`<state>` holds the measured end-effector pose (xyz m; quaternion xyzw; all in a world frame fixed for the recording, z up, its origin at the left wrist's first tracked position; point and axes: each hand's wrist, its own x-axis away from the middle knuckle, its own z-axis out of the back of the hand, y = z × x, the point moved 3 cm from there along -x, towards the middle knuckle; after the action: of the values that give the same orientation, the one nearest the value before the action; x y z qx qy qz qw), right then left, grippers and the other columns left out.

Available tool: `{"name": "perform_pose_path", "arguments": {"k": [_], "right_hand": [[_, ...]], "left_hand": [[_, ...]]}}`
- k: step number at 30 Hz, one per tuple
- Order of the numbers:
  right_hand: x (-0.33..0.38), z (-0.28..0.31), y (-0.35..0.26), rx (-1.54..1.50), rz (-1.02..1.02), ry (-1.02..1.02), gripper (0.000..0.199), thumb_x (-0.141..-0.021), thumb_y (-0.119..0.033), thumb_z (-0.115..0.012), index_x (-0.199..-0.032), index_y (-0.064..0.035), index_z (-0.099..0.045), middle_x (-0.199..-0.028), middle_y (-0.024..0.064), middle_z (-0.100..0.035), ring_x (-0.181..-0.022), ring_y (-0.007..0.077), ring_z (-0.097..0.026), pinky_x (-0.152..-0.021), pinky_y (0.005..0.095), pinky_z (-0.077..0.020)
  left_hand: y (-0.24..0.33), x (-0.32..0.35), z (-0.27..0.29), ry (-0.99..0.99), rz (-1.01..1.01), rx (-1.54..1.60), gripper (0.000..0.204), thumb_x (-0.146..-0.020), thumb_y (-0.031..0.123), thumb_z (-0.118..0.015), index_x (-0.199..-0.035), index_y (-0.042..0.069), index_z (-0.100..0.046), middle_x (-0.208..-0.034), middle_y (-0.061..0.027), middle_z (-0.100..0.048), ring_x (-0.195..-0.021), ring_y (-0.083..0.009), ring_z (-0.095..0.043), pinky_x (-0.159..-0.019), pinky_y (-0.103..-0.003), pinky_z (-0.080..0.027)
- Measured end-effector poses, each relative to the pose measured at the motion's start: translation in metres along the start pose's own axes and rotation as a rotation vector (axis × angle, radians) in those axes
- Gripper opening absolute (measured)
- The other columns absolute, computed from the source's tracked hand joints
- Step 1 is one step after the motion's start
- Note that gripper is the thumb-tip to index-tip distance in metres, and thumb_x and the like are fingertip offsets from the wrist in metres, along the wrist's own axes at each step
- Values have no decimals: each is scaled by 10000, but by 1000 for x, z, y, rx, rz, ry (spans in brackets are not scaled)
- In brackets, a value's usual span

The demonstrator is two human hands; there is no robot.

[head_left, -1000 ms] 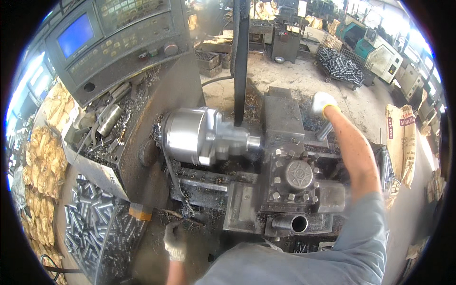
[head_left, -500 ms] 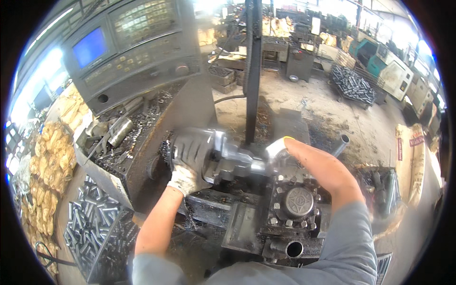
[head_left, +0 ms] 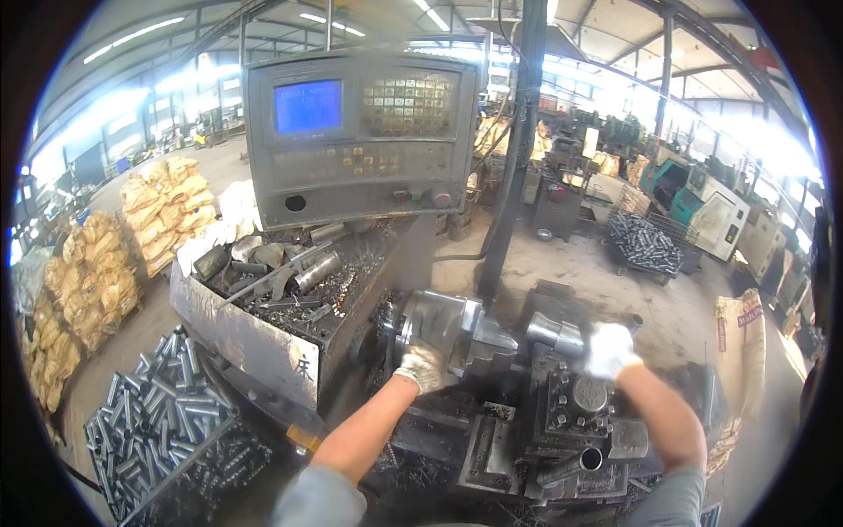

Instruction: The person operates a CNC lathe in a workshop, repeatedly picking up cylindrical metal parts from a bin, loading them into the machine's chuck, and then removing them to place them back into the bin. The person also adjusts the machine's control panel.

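Note:
My left hand point(head_left: 424, 365), in a stained glove, rests against the lathe chuck point(head_left: 452, 321). Its dark fingers curl over the chuck body and are hard to separate from it. Stepped jaws point(head_left: 492, 344) stick out from the chuck toward the right. Just past them is a short shiny metal cylinder point(head_left: 553, 335), apart from the jaws. My right hand point(head_left: 612, 351), in a white glove and somewhat blurred, is closed at the cylinder's right end. Below that hand sits the bolted tool post point(head_left: 587, 400), with a round hollow tube point(head_left: 590, 458) at its front.
A control panel point(head_left: 360, 140) with a blue screen stands behind a chip-filled tray point(head_left: 250, 325). Cut metal tubes point(head_left: 162, 408) are heaped at lower left. Stacked sacks point(head_left: 92, 281) line the left. At right are a paper sack point(head_left: 739, 338) and a cart of metal parts point(head_left: 645, 241).
My right hand has drawn away from the chuck jaws to the right, the metal cylinder with it. My left hand stays on the chuck. The view has tilted up and turned left.

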<state>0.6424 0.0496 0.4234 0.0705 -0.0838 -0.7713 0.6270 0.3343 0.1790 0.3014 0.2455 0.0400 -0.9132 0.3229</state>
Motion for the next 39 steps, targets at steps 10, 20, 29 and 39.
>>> {"name": "perform_pose_path", "arguments": {"k": [10,20,29,39], "right_hand": [[206,-156,-157,-2263,-572,-648,538,-901,-370,-877,-1271,-14,-715,-1088,28,-742,-947,150,-692,-844,314,-569],[289,-238,-113,-1374,-334,-395,651,-854,-454,-836,-1310,-5,-716,-1066,160,-782,-958,268,-730,-861,410,-590],[645,-365,94,-1214,-1908,-54,509,-823,-370,-854,-1177,-12,-780,-991,95,-803,-803,183,-745,-727,391,-610],[371,-215,97,-922,-559,365,627,-886,-340,-753,-1418,-26,-641,-1285,194,-748,-1114,359,-752,-998,425,-600]], "left_hand": [[150,157,-87,-457,1096,2131,375,-1011,281,-718,-1282,24,-685,-1122,-85,-745,-1030,-243,-732,-891,-440,-612],[159,172,-115,-124,1164,2025,370,-1015,396,-573,-1140,78,-714,-1030,-65,-732,-882,-230,-712,-771,-429,-592],[149,172,-52,-159,100,626,586,-739,81,-880,-1268,16,-637,-1109,-94,-708,-977,-213,-721,-881,-379,-589],[169,180,-71,-546,668,1654,411,-1119,359,-501,-1332,28,-622,-1109,-116,-729,-925,-242,-745,-765,-386,-638]]}}
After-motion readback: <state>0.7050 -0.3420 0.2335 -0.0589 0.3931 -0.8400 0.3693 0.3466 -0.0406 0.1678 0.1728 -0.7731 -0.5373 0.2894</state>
